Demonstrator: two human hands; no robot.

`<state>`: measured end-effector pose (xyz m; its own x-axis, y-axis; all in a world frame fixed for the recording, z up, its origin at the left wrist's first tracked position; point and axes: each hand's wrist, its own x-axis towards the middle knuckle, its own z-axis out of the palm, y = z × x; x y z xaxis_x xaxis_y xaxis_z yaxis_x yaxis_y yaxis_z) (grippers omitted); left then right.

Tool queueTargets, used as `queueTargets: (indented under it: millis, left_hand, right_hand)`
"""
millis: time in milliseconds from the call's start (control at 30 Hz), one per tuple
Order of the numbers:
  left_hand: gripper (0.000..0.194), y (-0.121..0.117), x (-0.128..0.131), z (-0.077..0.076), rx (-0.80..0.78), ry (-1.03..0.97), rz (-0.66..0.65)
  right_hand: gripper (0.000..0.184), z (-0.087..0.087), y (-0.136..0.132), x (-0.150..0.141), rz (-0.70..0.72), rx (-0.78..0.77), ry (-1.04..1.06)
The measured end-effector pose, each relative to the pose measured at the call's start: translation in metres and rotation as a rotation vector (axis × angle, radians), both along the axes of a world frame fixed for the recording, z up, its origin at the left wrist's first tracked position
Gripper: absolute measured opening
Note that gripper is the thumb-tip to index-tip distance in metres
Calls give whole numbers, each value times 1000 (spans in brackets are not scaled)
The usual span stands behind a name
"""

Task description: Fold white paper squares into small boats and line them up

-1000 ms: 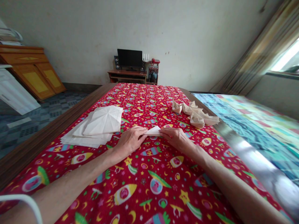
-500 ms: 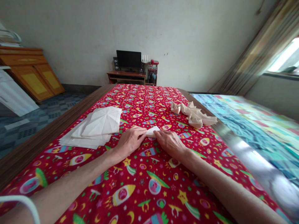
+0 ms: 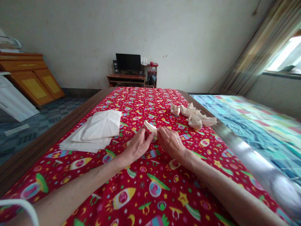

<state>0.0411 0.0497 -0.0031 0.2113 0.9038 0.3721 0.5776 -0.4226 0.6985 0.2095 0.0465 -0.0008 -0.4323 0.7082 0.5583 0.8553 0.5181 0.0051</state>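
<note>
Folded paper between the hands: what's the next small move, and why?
I'd probably slide the left hand up to pinch the folded paper at its jutting end: the right hand seems to hold the opposite end, while that tip sticks out past the fingers.

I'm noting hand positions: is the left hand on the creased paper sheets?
No, the left hand is clear of the creased paper sheets, holding folded paper with the right hand.
</note>
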Motion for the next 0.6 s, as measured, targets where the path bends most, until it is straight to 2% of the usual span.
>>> queueTargets:
  millis: [100, 167, 433, 600]
  left_hand:
    - [28, -1, 5, 7, -75, 20, -5]
    - [27, 0, 5, 10, -77, 14, -25]
    - [20, -3, 7, 16, -12, 105, 11]
    - [32, 1, 0, 21, 67, 117, -21]
  right_hand:
    - [22, 2, -6, -6, 78, -20, 38]
    - [21, 4, -10, -10, 74, -46, 44]
    - [29, 12, -16, -10, -181, -130, -41]
    - [29, 16, -11, -6, -297, -212, 1]
